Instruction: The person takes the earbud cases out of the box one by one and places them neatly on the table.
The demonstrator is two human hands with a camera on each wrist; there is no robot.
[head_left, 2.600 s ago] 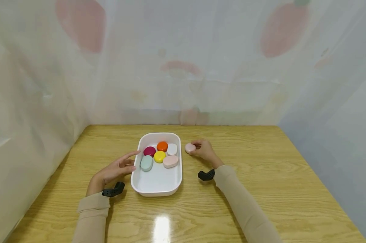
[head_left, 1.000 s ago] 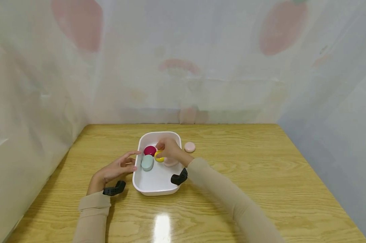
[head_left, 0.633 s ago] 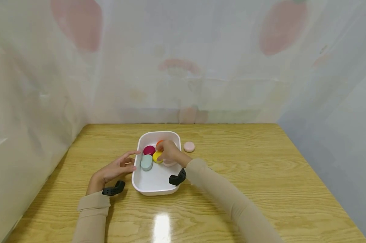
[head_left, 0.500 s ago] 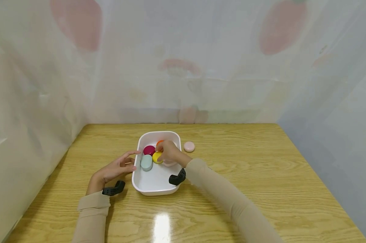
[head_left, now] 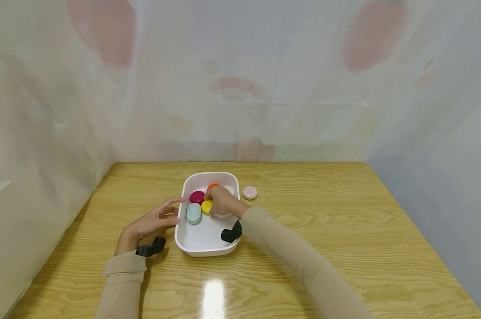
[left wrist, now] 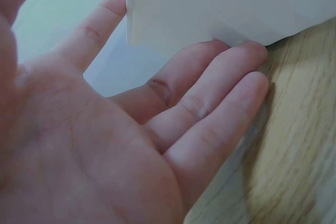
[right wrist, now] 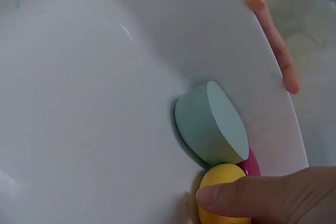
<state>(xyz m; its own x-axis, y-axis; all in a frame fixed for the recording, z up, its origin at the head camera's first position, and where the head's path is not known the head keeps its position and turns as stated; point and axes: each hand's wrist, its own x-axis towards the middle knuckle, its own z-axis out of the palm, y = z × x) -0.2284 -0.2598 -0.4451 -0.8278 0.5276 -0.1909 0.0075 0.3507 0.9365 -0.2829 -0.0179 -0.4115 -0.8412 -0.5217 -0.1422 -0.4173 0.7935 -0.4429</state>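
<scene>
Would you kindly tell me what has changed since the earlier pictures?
The right hand let go of the pink round piece, leaving it on the table, and moved left into the tray, where it now seems to grip the yellow piece. The left hand stayed against the tray's side.

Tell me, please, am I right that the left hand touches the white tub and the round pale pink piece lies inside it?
Not quite: the left hand touches the white tub, but the round pale pink piece lies outside it on the wooden table, as the head view shows.
</scene>
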